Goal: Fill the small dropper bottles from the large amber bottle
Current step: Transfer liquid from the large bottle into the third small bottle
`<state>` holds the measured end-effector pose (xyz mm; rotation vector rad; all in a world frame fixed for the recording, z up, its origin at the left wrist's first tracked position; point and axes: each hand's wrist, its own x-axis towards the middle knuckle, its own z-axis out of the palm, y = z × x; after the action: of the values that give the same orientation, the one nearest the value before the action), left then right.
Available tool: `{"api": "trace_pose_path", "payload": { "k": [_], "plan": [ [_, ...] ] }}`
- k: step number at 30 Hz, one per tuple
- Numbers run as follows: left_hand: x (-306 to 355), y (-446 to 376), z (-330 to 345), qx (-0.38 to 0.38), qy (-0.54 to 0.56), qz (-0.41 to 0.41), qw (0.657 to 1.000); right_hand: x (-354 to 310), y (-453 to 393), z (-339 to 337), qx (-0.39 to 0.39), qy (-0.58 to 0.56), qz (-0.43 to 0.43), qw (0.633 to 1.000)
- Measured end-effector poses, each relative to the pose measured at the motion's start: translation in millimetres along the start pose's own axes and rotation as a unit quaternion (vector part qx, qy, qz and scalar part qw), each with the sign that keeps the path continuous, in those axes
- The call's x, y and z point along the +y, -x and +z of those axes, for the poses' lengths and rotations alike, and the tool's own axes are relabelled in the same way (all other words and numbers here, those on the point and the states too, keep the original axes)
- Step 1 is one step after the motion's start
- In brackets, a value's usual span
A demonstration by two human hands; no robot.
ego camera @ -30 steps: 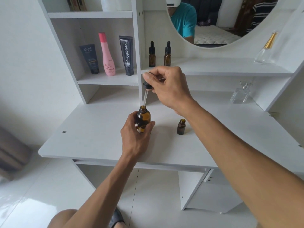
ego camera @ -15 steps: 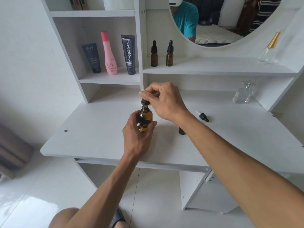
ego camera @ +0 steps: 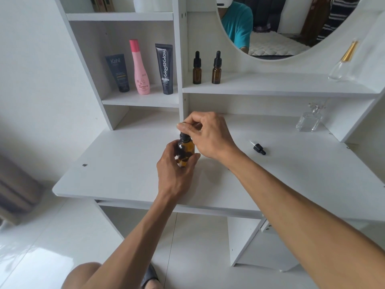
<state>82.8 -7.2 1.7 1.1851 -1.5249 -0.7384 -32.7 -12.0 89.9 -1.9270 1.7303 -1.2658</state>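
Note:
The large amber bottle (ego camera: 186, 150) stands upright on the white desk (ego camera: 125, 170), and my left hand (ego camera: 177, 170) wraps around its body from the near side. My right hand (ego camera: 206, 136) pinches the black dropper cap (ego camera: 184, 136) seated on the bottle's neck. A loose small dropper cap with its glass tube (ego camera: 258, 147) lies on the desk to the right. Two small capped dropper bottles (ego camera: 196, 68) (ego camera: 216, 68) stand on the shelf behind. The small open bottle is hidden behind my right forearm.
Three cosmetic tubes and bottles (ego camera: 141, 69) stand in the left shelf. A clear glass perfume bottle (ego camera: 309, 119) sits at the back right of the desk, another with a gold cap (ego camera: 343, 63) on the upper shelf. A round mirror (ego camera: 281, 28) hangs above.
My right hand has lowered the dropper fully into the large amber bottle, and the cap now sits on the neck. My left hand has kept its hold on the bottle.

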Motion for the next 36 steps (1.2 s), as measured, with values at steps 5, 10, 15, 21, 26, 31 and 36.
{"api": "trace_pose_path", "payload": {
  "k": [5, 10, 15, 21, 26, 31, 36],
  "plan": [
    [-0.1, -0.3, 0.3, -0.001, 0.003, -0.004, 1.0, -5.6, -0.5, -8.7, 0.009, -0.062, 0.012, 0.998],
    [0.7, 0.2, 0.8, -0.002, 0.005, -0.005, 1.0, -16.2, -6.4, -22.0, 0.037, -0.11, 0.004, 0.993],
    [2.7, 1.1, -0.1, -0.002, 0.006, -0.006, 1.0, -24.1, -12.9, -33.7, 0.068, -0.132, 0.001, 0.989],
    [3.1, 1.3, -0.4, -0.004, 0.009, -0.005, 1.0, -26.8, -16.0, -46.0, 0.095, -0.172, 0.028, 0.98],
    [2.8, 1.1, -0.3, -0.004, 0.01, -0.008, 1.0, -26.8, -17.9, -54.7, 0.117, -0.211, 0.057, 0.969],
    [3.6, 1.4, -0.7, -0.003, 0.011, -0.009, 1.0, -20.8, -17.9, -67.1, 0.137, -0.251, 0.082, 0.955],
    [3.0, 1.4, -0.3, 0.0, 0.005, -0.01, 1.0, -3.4, -10.4, -82.7, 0.167, -0.253, 0.115, 0.946]
  ]
}}
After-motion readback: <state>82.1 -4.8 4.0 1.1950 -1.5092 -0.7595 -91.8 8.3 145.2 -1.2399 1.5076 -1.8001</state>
